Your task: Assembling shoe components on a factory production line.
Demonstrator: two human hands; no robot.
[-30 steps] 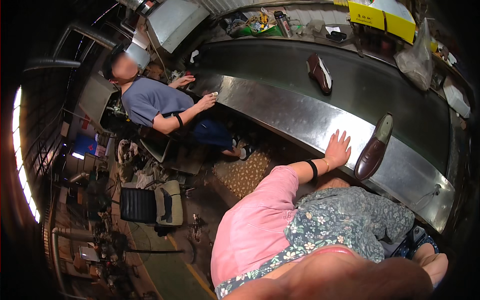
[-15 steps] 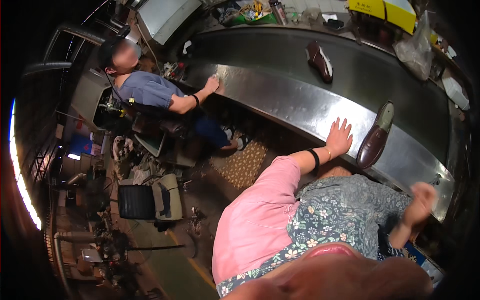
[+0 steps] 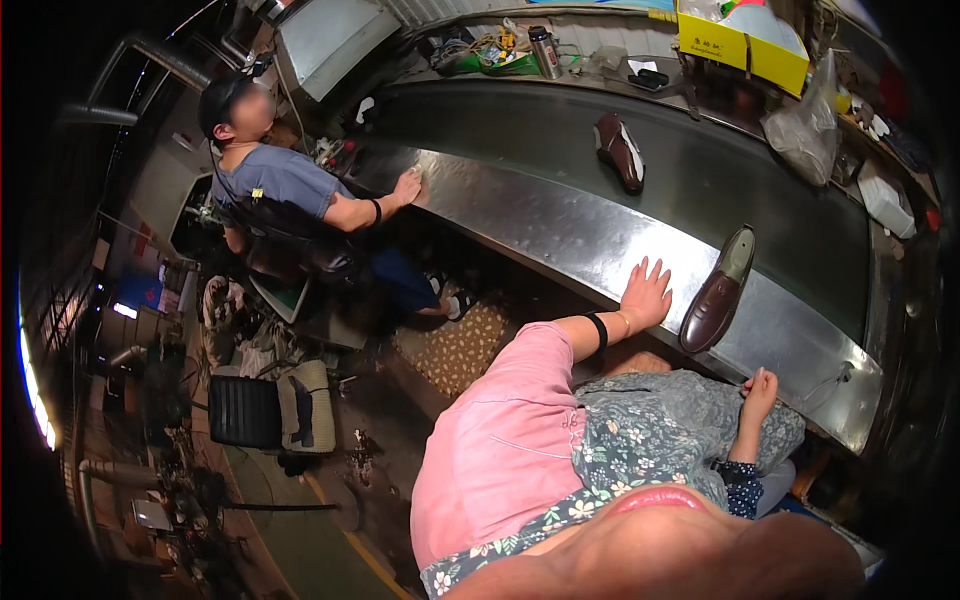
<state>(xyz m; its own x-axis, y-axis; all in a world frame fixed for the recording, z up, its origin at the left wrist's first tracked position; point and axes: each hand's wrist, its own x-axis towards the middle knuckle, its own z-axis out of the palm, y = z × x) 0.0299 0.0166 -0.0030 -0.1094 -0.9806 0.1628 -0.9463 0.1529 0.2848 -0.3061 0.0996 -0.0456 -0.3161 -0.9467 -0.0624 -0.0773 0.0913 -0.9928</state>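
My left hand (image 3: 648, 296) lies flat on the shiny metal ledge (image 3: 560, 230), fingers spread and holding nothing. Just right of it, apart from the fingers, a brown leather slip-on shoe (image 3: 712, 310) rests on the ledge, its pale green last showing at the opening and its heel end reaching the dark belt (image 3: 810, 260). My right hand (image 3: 762, 395) is over my lap by the ledge's near edge; its fingers are curled closed and nothing shows in them. Farther off on the belt sits a second brown shoe (image 3: 620, 152) with a white inner part.
At the left a co-worker (image 3: 290, 180) in a blue shirt sits with a hand on the ledge. Behind the belt are a thermos (image 3: 545, 52), a yellow box (image 3: 742, 50) and a clear plastic bag (image 3: 803, 130). A black seat (image 3: 245, 412) stands at the lower left.
My right hand has come down and left, from a blurred raised position to over my lap. My left hand stays flat on the ledge. The whole view has shifted slightly.
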